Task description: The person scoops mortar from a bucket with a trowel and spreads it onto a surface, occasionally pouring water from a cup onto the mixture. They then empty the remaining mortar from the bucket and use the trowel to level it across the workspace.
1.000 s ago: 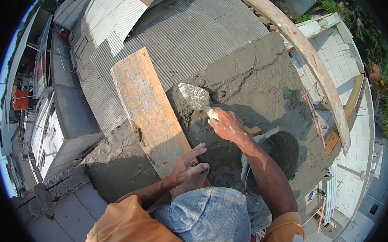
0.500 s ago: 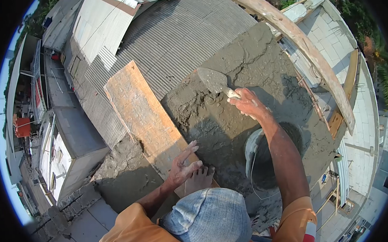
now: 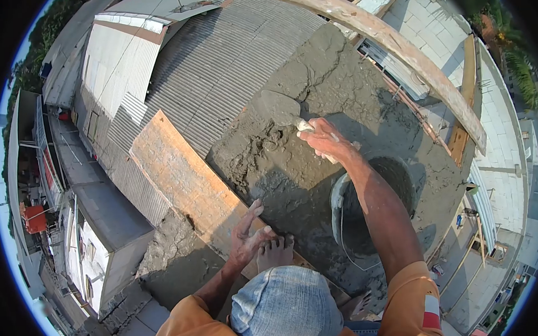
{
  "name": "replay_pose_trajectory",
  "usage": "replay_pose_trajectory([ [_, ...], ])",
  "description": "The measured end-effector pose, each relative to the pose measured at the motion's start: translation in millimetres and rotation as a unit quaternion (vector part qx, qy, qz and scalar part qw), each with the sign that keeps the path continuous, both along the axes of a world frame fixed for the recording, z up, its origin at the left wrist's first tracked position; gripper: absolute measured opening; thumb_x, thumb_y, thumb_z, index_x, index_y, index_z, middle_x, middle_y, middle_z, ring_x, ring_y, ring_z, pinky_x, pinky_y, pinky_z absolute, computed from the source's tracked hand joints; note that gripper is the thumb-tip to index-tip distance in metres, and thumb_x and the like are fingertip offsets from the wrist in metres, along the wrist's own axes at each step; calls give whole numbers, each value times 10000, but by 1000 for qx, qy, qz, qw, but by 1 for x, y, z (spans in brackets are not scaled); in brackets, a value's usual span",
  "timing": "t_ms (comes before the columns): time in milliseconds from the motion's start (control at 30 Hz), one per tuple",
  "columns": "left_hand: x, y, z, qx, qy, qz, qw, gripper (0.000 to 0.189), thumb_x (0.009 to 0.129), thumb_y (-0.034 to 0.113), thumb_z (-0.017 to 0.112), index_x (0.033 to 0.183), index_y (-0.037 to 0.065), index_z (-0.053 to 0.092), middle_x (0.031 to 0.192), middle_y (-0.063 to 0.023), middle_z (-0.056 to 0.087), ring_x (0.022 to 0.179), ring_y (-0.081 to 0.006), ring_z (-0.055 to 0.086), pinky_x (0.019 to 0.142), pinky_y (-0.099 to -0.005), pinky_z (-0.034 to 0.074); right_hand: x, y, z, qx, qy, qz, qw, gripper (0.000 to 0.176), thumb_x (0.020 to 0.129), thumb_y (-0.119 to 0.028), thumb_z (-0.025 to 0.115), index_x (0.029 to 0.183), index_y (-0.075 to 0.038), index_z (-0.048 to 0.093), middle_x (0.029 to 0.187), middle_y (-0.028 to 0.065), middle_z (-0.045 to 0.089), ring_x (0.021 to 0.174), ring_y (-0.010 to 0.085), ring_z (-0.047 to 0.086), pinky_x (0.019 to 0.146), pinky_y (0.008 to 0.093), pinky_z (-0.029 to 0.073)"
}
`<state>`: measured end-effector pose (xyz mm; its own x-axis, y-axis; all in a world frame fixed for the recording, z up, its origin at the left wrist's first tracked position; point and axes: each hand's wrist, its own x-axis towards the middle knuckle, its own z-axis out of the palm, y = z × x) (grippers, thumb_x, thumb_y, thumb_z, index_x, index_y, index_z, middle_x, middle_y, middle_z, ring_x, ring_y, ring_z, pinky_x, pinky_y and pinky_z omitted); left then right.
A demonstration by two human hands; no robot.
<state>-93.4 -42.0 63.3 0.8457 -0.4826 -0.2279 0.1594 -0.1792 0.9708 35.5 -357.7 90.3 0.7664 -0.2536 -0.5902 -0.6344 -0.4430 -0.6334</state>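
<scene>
My right hand [image 3: 326,141] is wrapped round the handle of a trowel [image 3: 281,109], whose mortar-coated blade lies at the surface of the wet grey mortar [image 3: 340,75]. My left hand [image 3: 248,238] has its fingers spread, low over the wooden plank [image 3: 182,178], right beside a bare foot [image 3: 275,252]. Rough lumps and cracks mark the mortar around the blade. Near my right forearm, a bucket [image 3: 338,210] with a wire handle stands on the mortar, grey inside and partly hidden by the arm.
Corrugated roofing [image 3: 228,55] slopes away beyond the mortar's edge. A long curved-looking beam [image 3: 389,39] crosses at the upper right, with a pale block wall [image 3: 500,158] past it. Lower buildings [image 3: 95,175] lie to the left. A denim cap [image 3: 287,308] fills the bottom middle.
The trowel blade has come down flatter against the mortar, with more mortar on it. My left hand stays spread beside the foot. The whole view has shifted slightly.
</scene>
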Motion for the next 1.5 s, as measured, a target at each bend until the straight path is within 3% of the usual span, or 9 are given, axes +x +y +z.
replay_pose_trajectory([
  [133, 7, -7, 8, -25, 6, -3, 1000, 571, 857, 225, 718, 1337, -9, 515, 1470, -206, 430, 1393, -296, 370, 1143, -419, 277, 10, -17, -10, -37, -24, 16, 999, 402, 854, -416, 651, 944, -56, 497, 778, 75, 538, 587, 175, 549, 509, 375, 449],
  [200, 7, -9, 6, -66, 20, 25, 997, 563, 857, 192, 710, 1342, -15, 512, 1481, -210, 410, 1407, -304, 342, 1156, -421, 249, 8, -20, -1, 34, 41, -18, 998, 654, 890, -438, 606, 1377, -39, 429, 959, 96, 575, 642, 181, 588, 548, 367, 476],
  [267, 7, -12, 1, -97, 44, 43, 993, 568, 854, 170, 708, 1348, -23, 506, 1487, -216, 394, 1417, -312, 319, 1167, -423, 224, 18, -30, -1, 11, 95, -4, 995, 634, 886, -444, 605, 1354, -45, 446, 923, 78, 573, 616, 174, 580, 517, 350, 463],
  [367, 10, -21, 5, -88, 61, 18, 994, 609, 871, 168, 690, 1394, -27, 446, 1506, -212, 364, 1422, -307, 308, 1170, -421, 221, 0, -40, -2, 16, 21, -23, 999, 638, 893, -447, 598, 1363, -50, 430, 951, 81, 591, 645, 193, 596, 570, 357, 487],
  [433, 10, -36, 10, -101, 120, 7, 988, 636, 881, 168, 678, 1420, -27, 403, 1520, -208, 338, 1427, -306, 297, 1171, -419, 221, -22, -53, -11, -270, -316, 30, 909, 417, 850, -361, 646, 1074, -13, 593, 881, 159, 639, 759, 326, 652, 721, 432, 521],
  [833, 41, -200, 38, -230, 268, -148, 924, 632, 840, 41, 629, 1422, -38, 396, 1414, -130, 477, 1282, -175, 453, 1067, -320, 365, -237, -114, 222, -279, 32, 21, 960, 530, 754, -201, 736, 1202, 48, 601, 1064, 208, 662, 1004, 332, 650, 870, 399, 502],
  [1033, 20, -227, 45, -180, 155, -169, 957, 595, 766, -25, 507, 1360, -47, 475, 1209, -90, 600, 1041, -115, 568, 916, -268, 464, -275, -97, 165, -583, -9, 307, 752, 475, 764, -114, 643, 1223, -7, 582, 948, 130, 600, 830, 269, 617, 666, 395, 517],
  [1267, -7, -266, 68, -200, 154, -151, 956, 620, 771, -33, 511, 1377, -110, 412, 1101, -66, 576, 746, -52, 462, 616, -222, 454, -284, -74, 96, -692, 44, 397, 602, 520, 833, -181, 564, 1318, 4, 544, 848, 102, 576, 759, 234, 560, 594, 376, 449],
  [1500, -25, -278, 63, -170, 110, -154, 967, 671, 753, -30, 507, 1401, -132, 363, 1443, -268, 409, 1252, -194, 437, 945, -260, 435, -287, -51, 107, -654, 182, 447, 582, 521, 838, -164, 549, 1314, 48, 532, 848, 135, 589, 728, 246, 552, 540, 379, 445],
])
